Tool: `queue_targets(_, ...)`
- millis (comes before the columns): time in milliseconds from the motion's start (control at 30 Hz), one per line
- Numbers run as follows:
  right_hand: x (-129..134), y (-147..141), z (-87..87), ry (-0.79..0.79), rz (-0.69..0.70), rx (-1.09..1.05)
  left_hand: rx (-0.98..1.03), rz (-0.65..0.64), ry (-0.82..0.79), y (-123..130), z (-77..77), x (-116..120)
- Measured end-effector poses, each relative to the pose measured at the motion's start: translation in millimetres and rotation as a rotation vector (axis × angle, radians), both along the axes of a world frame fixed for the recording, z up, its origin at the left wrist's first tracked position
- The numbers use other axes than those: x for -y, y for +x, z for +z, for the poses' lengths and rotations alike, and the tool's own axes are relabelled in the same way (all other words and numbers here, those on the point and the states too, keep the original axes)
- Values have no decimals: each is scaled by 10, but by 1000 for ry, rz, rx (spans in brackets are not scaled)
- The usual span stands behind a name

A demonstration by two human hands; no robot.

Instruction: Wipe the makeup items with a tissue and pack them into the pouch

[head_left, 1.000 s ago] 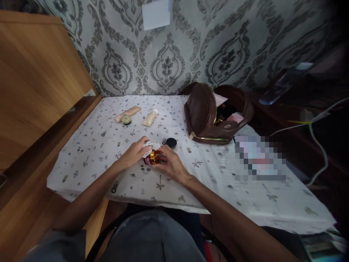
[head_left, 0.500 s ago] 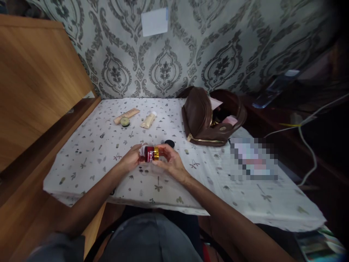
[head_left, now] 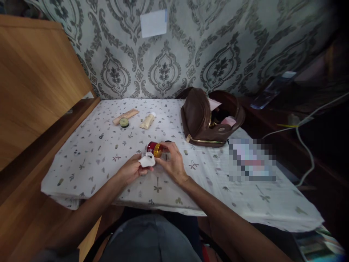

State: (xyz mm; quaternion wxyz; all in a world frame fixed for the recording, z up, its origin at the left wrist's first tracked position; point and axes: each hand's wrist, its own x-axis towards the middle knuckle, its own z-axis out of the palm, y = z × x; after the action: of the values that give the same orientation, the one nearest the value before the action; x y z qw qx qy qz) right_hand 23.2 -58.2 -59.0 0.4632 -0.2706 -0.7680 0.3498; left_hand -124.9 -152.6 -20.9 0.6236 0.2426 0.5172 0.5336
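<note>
Near the middle of the cloth-covered table, my right hand (head_left: 174,163) grips a red jar (head_left: 151,146) by its gold band, between thumb and fingers. The jar lies tilted on its side in the air. Just below and left of it, my left hand (head_left: 133,170) is closed on a crumpled white tissue (head_left: 147,160) with a small dark mark on it. A black round object (head_left: 168,141) lies behind my right hand, mostly hidden by it.
Farther back on the table (head_left: 92,145) lie a beige tube (head_left: 130,115), a small green-topped round jar (head_left: 124,122) and a cream tube (head_left: 148,120). An open brown bag (head_left: 199,116) stands at the back right. A wooden cabinet (head_left: 40,80) borders the left.
The red jar has moved slightly up, away from my left hand. My left hand has dropped a little, and the white tissue now shows in front of the jar.
</note>
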Motion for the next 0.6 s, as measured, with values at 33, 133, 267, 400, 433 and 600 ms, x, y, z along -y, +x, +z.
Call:
queue_targets(33, 6, 0, 4, 22, 6, 15, -25, 9, 0, -1, 6, 14)
queue_targets(133, 38, -2, 22, 72, -5, 27, -106, 32, 31, -33, 27, 59)
queue_targets(267, 71, 5, 27, 122, 41, 63, -285, 61, 126, -138, 72, 88)
queue_targets(400, 63, -1, -8, 134, 178, 166, -705, 103, 253, -250, 78, 39)
queue_targets(433, 56, -6, -21, 115, 193, 184, -814, 107, 292, -267, 69, 20)
queue_targets(600, 36, -23, -73, -49, 233, 271, -1121, -78, 392, -263, 53, -18)
